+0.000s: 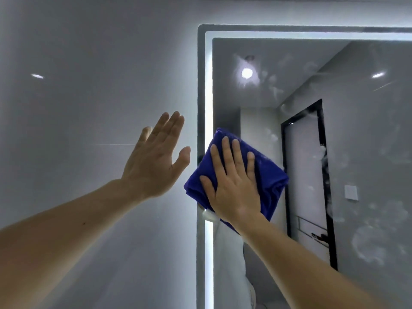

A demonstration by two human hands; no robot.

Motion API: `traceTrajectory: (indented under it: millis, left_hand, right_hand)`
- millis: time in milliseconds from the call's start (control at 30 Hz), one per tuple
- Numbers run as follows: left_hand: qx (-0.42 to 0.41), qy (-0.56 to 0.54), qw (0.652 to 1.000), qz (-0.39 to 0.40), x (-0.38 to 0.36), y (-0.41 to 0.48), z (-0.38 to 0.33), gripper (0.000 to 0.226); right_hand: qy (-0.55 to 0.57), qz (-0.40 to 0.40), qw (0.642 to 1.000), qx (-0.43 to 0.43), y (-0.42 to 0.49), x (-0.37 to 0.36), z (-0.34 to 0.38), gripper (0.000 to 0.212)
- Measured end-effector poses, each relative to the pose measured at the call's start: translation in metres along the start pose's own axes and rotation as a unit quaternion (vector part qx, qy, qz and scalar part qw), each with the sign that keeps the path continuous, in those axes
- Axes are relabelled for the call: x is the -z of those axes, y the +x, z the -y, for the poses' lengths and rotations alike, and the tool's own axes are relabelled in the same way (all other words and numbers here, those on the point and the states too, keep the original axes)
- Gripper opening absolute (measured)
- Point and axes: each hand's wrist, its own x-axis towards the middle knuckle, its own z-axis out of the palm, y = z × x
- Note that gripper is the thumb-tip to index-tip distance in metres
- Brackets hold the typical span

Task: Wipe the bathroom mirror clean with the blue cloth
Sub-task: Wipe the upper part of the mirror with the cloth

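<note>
The bathroom mirror [361, 134] fills the right half of the view, with a lit strip along its left and top edges. White smears and blotches cover its glass, mostly on the right side. A folded blue cloth [267, 175] lies flat against the mirror near its left edge. My right hand [234, 181] presses the cloth to the glass with straight, spread fingers. My left hand [156, 161] is raised with straight fingers in front of the wall, just left of the mirror's edge; whether it touches the wall is unclear.
A glossy grey wall [78, 108] takes up the left half of the view. The mirror reflects a black-framed door [307, 175], a ceiling lamp [247, 73] and a white wall switch [351, 192].
</note>
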Motion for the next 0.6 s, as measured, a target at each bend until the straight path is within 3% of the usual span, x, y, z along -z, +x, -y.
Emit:
traceTrajectory:
  millis: [433, 600]
  left_hand:
    - [0.013, -0.054, 0.998, 0.039, -0.031, -0.065, -0.029, 0.067]
    - [-0.015, -0.033, 0.999, 0.026, -0.024, -0.048, -0.024, 0.070]
  right_hand:
    - [-0.019, 0.129, 0.988, 0.078, -0.221, -0.051, 0.025, 0.061]
    - [0.001, 0.145, 0.983, 0.116, -0.217, -0.052, 0.013, 0.064]
